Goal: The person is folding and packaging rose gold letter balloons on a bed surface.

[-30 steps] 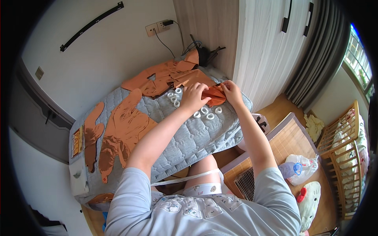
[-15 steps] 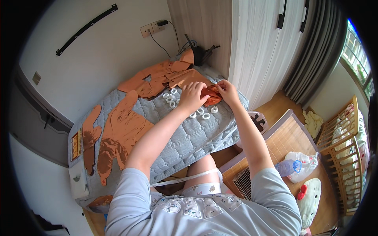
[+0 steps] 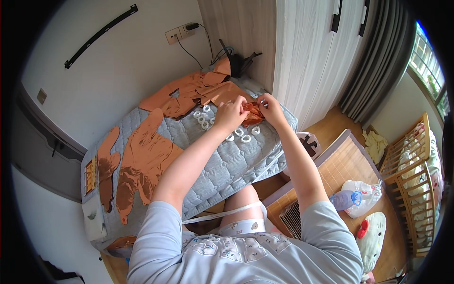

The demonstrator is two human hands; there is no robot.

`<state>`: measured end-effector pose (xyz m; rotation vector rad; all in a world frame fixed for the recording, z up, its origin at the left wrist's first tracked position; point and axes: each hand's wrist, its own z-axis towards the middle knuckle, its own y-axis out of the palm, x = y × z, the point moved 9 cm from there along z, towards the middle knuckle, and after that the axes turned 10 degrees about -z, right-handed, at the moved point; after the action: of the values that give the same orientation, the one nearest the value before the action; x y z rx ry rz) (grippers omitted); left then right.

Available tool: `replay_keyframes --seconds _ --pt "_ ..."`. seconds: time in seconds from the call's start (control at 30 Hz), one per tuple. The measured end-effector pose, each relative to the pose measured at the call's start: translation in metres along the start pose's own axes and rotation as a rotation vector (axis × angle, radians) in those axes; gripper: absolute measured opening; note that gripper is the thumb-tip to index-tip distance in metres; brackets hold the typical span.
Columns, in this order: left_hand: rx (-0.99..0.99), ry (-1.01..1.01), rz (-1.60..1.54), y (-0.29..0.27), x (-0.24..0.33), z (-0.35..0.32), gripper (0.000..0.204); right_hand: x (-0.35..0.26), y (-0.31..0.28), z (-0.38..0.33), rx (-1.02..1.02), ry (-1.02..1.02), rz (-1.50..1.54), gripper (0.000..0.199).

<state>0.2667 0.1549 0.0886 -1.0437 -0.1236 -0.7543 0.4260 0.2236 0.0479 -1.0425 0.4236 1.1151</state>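
Between my hands, above the grey quilted mattress, is a crumpled shiny orange foil piece (image 3: 253,115), apparently a flat foil balloon. My left hand (image 3: 230,116) has its fingers closed on its left side. The fingers of my right hand (image 3: 271,110) pinch its upper right edge. Several small white rings (image 3: 245,138) lie just below and to the left of my hands. Larger flat copper-coloured foil balloons (image 3: 146,154) are spread over the mattress to the left. Another copper foil sheet (image 3: 177,97) with cut-out shapes lies behind my left hand.
The grey mattress (image 3: 215,177) runs along the wall, with a pale wardrobe (image 3: 302,61) at its far right. Cables hang from a wall socket (image 3: 173,36). On the right are a woven floor mat (image 3: 326,170), a plastic bag (image 3: 366,196), a blue bottle (image 3: 344,200) and a wooden crib (image 3: 416,180).
My fingers have shifted slightly on the foil, and my right hand is more curled. The foil looks more bunched. The whole view has moved a little.
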Motion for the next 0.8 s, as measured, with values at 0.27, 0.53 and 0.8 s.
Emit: replay_keyframes --seconds 0.27,0.53,0.8 --pt "0.132 -0.018 0.021 -0.008 -0.005 0.011 0.018 -0.029 0.003 -0.006 -0.062 -0.177 0.032 0.017" --pt "0.166 0.110 0.068 -0.018 0.010 0.006 0.017 -0.027 0.002 -0.007 -0.085 -0.156 0.009 0.017" --pt "0.099 0.083 0.091 -0.016 0.005 0.004 0.020 -0.021 0.004 -0.005 -0.151 -0.077 -0.051 0.014"
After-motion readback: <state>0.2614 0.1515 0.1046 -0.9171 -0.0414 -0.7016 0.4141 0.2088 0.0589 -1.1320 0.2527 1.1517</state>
